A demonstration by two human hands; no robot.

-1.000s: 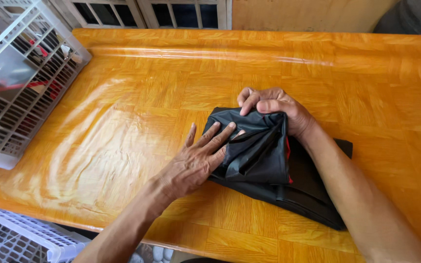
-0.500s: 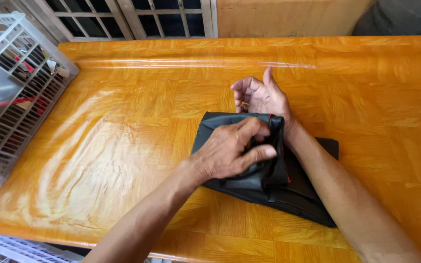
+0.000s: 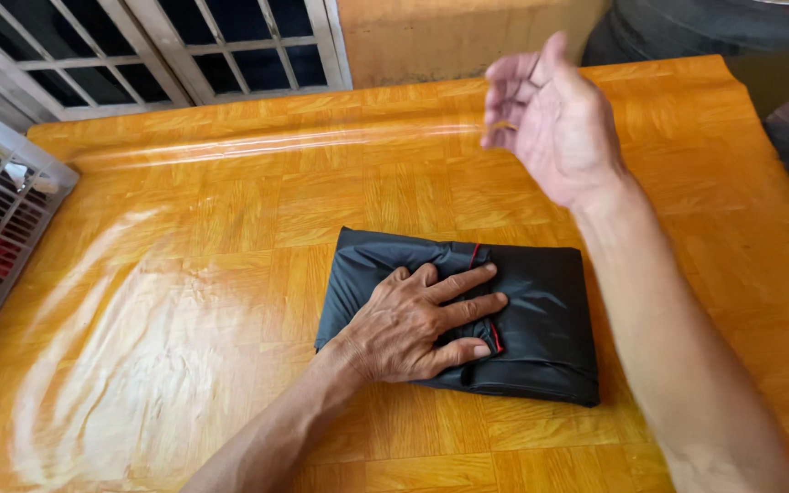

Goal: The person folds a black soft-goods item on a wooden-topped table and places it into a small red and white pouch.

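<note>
Left grip [image 3: 417, 324] lies flat, palm down, on the folded black garment [image 3: 541, 329], fingers spread a little and pointing toward the person's right, pressing the cloth against the surface [image 3: 230, 274]. It pinches nothing; the hand simply weighs the bundle down. Under the fingertips runs a folded edge with thin red piping [image 3: 496, 340], and the thumb side sits toward the near edge of the bundle.

Right grip [image 3: 550, 114] hangs in the air, well apart from the cloth, beyond and to the right of the left one. Its fingers are loosely curled and blurred, the palm turned partly toward the left, and it holds nothing that can be made out.

From the left grip, the garment extends mainly to the right: its long axis runs left to right across the surface, and the uncovered half lies just past the fingertips. From the right grip, the garment lies below and nearer the person, slightly to the left. So the left hand is the nearer one by far, already touching, while the right stands clear above the far side.

Far to the left of the pressing hand, a white slatted basket [image 3: 2, 228] sits at the surface's edge, with a barred window frame [image 3: 184, 46] beyond it.
</note>
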